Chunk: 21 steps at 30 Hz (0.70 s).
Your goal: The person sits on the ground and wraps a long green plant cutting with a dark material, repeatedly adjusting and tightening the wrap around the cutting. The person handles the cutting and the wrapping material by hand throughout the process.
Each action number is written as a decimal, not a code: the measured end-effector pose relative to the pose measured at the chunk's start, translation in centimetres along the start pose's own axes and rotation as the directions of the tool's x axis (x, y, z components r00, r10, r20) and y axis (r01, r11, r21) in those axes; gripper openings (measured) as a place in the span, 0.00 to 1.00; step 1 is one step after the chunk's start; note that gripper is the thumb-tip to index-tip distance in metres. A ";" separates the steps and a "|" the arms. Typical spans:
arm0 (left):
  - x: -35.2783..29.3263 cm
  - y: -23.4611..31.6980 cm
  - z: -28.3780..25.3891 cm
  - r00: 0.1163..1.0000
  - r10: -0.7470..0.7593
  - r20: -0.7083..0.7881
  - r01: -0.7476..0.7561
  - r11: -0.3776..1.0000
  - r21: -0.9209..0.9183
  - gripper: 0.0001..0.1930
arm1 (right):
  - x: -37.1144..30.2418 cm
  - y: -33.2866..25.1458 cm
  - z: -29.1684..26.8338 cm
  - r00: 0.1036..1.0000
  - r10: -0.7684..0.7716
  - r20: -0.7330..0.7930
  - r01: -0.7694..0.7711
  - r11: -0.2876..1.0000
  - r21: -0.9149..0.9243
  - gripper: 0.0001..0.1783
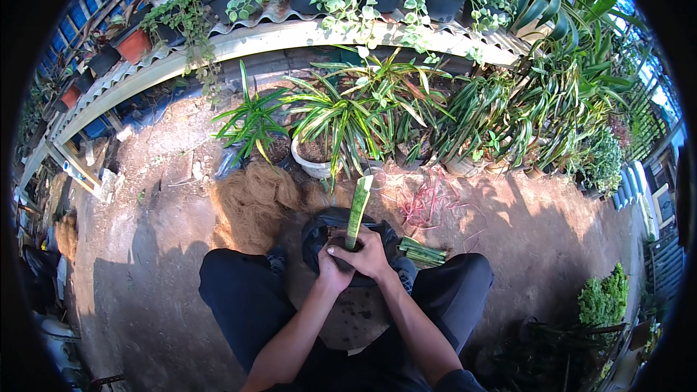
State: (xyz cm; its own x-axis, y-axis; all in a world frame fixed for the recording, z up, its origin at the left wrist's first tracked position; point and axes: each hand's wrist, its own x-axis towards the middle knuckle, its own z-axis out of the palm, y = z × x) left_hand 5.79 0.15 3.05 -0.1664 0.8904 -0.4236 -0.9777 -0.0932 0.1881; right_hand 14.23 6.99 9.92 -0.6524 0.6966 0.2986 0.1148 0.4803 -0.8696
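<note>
Forearms (287,352) reach up between two dark-trousered legs (243,305), and both hands meet over the black bag (313,238), which sits between the feet. Left hand (335,271) is curled close about the lower end of a leaf (358,207), with a dark clump (346,245) at its base; right hand (370,255) wraps the same end from the other side, its fingers overlapping the left. Neither palm shows, so how hard they press cannot be told.

That leaf stands above the bag, nearly upright, its top leaning slightly right and cut off pale. It looks thick and stiff, and should be light, holding its own line when gripped low. Its skin is probably smooth and may slip a little; a sharp bend could well crease or snap it. Low on the blade, just above the clump, seems the best hold, with a cupped palm under the clump, which looks crumbly.

Right of the bag, near it, lie cut leaves (422,252), seemingly just as firm. Beyond the bag to the left is a heap of fibre (254,203), likely soft and springy; beyond it to the right, tangled string (428,203). Farther past it stand a white pot (312,166) and, farthest, planters (443,4) on a shelf (287,36).
</note>
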 end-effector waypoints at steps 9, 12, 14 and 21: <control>0.1 0.7 -0.1 0.999 -0.028 -0.043 0.030 0.998 0.047 0.19 | -0.6 -0.1 1.7 0.883 0.444 -0.149 -0.413 0.888 0.201 0.19; -0.5 1.2 0.3 0.989 0.013 -0.144 -0.003 0.998 0.067 0.20 | -0.5 -0.7 1.3 0.920 0.358 -0.161 -0.333 0.929 0.164 0.22; -0.7 1.4 0.6 0.995 -0.069 -0.071 0.073 0.996 0.058 0.20 | 0.0 -0.5 0.3 0.994 0.006 -0.107 -0.015 0.996 -0.083 0.23; -0.5 1.6 -0.3 0.972 -0.186 -0.142 0.219 0.938 0.269 0.20 | -0.3 0.9 -0.2 0.973 0.176 0.151 -0.185 0.982 0.047 0.23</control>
State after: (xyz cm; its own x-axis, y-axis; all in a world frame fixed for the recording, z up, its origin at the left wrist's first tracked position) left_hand 4.31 -0.62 3.28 0.0017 0.8195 -0.5730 -0.9190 0.2272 0.3221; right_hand 14.63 7.34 9.11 -0.7273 0.6819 0.0783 0.1978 0.3175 -0.9274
